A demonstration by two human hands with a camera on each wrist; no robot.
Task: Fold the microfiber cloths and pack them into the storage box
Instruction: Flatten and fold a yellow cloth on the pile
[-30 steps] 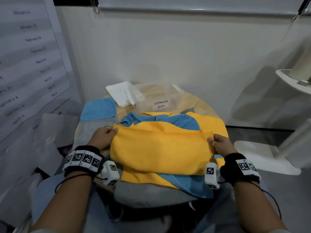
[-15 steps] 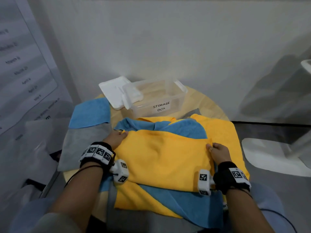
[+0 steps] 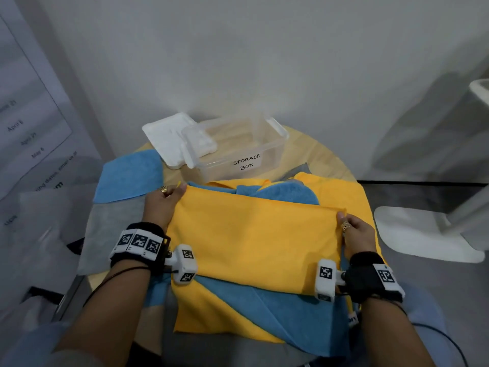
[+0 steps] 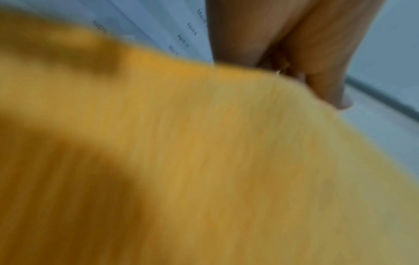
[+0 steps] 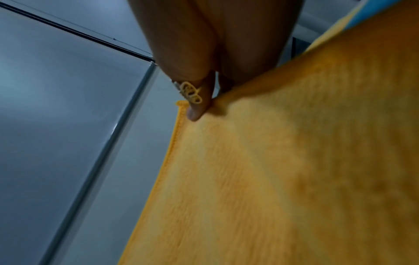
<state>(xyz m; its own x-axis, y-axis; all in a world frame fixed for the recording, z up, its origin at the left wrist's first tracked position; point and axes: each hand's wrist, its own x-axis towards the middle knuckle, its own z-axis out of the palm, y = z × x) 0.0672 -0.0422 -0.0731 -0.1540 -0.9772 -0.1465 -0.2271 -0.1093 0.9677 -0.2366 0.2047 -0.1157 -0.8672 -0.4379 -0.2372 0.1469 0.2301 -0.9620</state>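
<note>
Head view: my left hand [image 3: 161,207] and right hand [image 3: 356,234] each pinch a far corner of the yellow cloth [image 3: 254,239], which is folded once and lies on a loose heap of blue and yellow cloths [image 3: 291,311]. The box [image 3: 238,152] sits beyond my fingertips, open and with nothing visible inside, its lid [image 3: 169,136] just beside it. Risk: the top edge runs lower at my right than at my left, so the next fold may come out skewed. The heap beneath is uneven, so a layer could drag along with the cloth I lift. Left wrist view: blurred; my thumb [image 4: 326,86] is curled onto the cloth edge, with the cloth [image 4: 204,161] filling the frame below it. I cannot tell how much fabric sits under the thumb, so a slip is possible. Right wrist view: my ringed finger [image 5: 199,100] presses right at the stitched corner, the cloth [image 5: 283,170] spreading away toward my wrist. Such a shallow hold could let the corner escape under tension.
</note>
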